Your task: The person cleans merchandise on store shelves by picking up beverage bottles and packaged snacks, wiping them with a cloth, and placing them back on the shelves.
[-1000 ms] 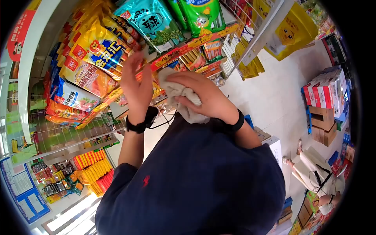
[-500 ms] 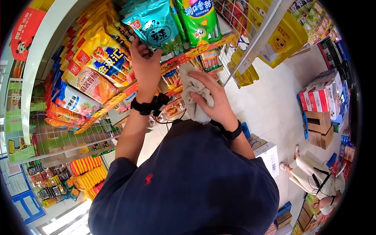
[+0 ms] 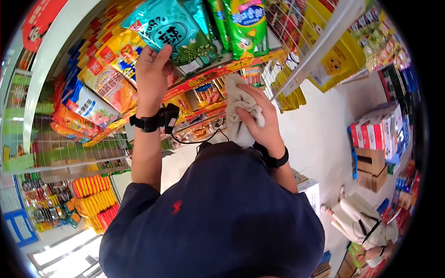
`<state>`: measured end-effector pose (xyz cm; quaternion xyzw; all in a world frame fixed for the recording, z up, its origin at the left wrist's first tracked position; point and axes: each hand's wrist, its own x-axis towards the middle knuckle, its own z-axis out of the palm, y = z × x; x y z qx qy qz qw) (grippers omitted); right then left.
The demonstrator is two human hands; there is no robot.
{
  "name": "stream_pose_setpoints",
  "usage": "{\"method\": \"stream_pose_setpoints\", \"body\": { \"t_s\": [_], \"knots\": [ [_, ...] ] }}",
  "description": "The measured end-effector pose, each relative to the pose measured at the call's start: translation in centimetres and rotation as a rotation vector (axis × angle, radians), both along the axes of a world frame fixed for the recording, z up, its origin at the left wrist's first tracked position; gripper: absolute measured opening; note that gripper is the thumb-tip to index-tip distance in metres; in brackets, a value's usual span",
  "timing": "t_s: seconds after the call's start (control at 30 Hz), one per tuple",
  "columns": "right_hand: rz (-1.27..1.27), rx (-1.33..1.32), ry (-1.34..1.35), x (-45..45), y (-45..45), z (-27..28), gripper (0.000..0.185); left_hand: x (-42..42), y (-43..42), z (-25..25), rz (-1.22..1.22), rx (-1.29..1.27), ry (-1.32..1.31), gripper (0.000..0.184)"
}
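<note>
My left hand (image 3: pixel 152 76) is closed on the lower left edge of a teal snack bag (image 3: pixel 174 34), its thumb against the front; the bag tilts to the left on the shelf. Bunched in my right hand (image 3: pixel 262 116) is a pale grey cloth (image 3: pixel 238 111), held in front of the shelf's edge. A green sausage bag (image 3: pixel 248 28) stands to the right of the teal one. Yellow sausage bags (image 3: pixel 123 53) and an orange and cream bag (image 3: pixel 109 81) line the shelf to the left of my left hand.
A red and yellow price strip (image 3: pixel 222 69) runs along the shelf front, with more packs on lower shelves. Yellow bags (image 3: pixel 331 65) hang beyond a wire side panel. Stacked cartons (image 3: pixel 375 134) stand on the floor at right, near a person in pale clothing (image 3: pixel 364 217).
My left hand has shifted left and taken hold of the teal bag, whose lower part now leans left, apart from the bags behind. My right hand and cloth sit slightly further right in view.
</note>
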<state>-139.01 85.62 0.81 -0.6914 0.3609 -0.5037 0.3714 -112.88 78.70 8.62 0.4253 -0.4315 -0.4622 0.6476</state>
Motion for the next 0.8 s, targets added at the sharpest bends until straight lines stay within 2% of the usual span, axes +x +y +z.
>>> {"method": "stream_pose_setpoints", "body": {
  "t_s": [0.1, 0.2, 0.47, 0.57, 0.63, 0.7, 0.77, 0.8],
  "knots": [
    [0.001, 0.038, -0.070, -0.3, -0.1, -0.3, 0.047, 2.1, 1.5, 0.0, -0.093, 0.035, 0.104, 0.017],
    [0.025, 0.100, -0.176, 0.1, -0.4, -0.8, 0.046, 1.0, 3.3, 0.2, -0.058, 0.092, 0.227, 0.018],
    [0.121, 0.348, -0.433, 0.7, -0.6, 0.9, 0.047, -1.2, 5.9, -0.9, -0.118, 0.255, 0.225, 0.027],
    [0.224, 0.374, -0.333, 1.0, -1.0, 1.3, 0.048, -1.8, 6.4, -0.6, -0.090, 0.374, 0.115, 0.030],
    [0.226, 0.407, -0.364, 1.3, -0.9, 1.2, 0.048, -2.4, 6.9, -0.6, -0.110, 0.337, 0.120, 0.034],
    [0.247, 0.416, -0.350, 1.3, -0.8, 1.2, 0.048, -3.1, 7.6, -0.1, -0.096, 0.358, 0.258, 0.037],
    [0.254, 0.424, -0.373, 1.0, -0.6, 1.3, 0.048, -3.6, 7.8, -0.5, -0.043, 0.398, 0.211, 0.036],
    [0.262, 0.433, -0.390, 0.8, -0.5, 1.3, 0.048, -4.0, 8.0, -0.6, -0.064, 0.407, 0.304, 0.039]
  ]
}}
